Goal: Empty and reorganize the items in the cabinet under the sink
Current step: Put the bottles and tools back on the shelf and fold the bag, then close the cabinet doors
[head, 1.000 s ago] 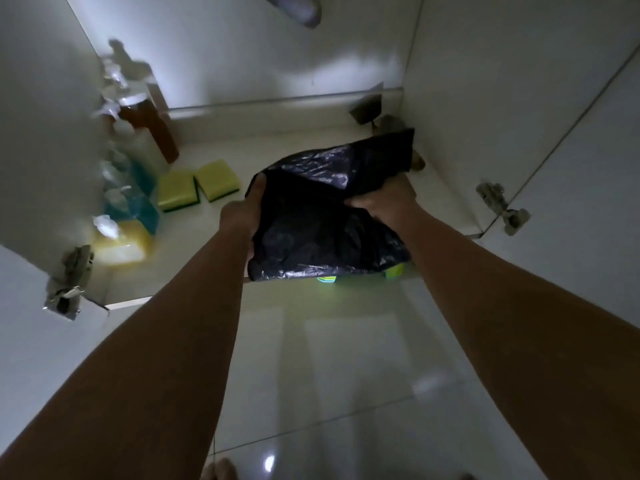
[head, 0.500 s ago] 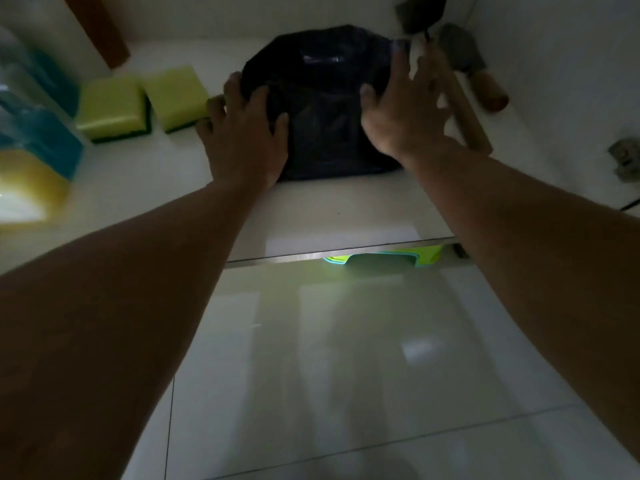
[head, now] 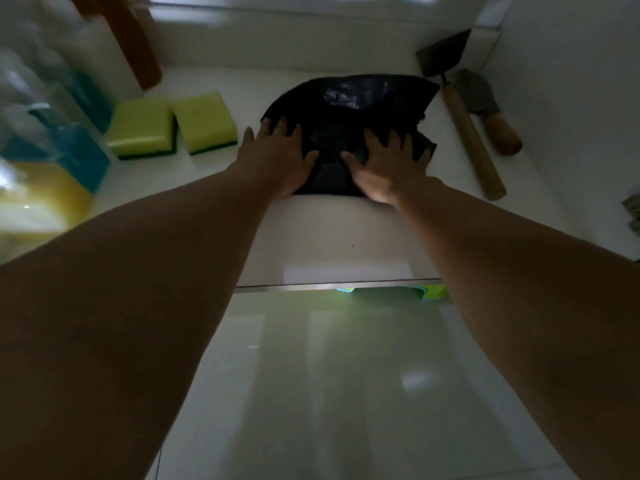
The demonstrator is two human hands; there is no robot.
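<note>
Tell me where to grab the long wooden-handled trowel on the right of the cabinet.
Grip the trowel mid-handle, coming from the front and above. The round wooden shaft lies flat, its free end pointing toward the cabinet opening, with the blade at the back corner. The black bag is close on its left.

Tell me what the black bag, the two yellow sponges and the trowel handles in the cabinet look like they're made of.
The black bag looks like thin plastic film: crinkled, with a faint sheen. The two sponges look like soft yellow foam, matte, each on a dark green scouring layer. The trowel handles look like bare wood, tan and dull; their blades seem to be grey metal, though the light is too dim to be sure.
</note>
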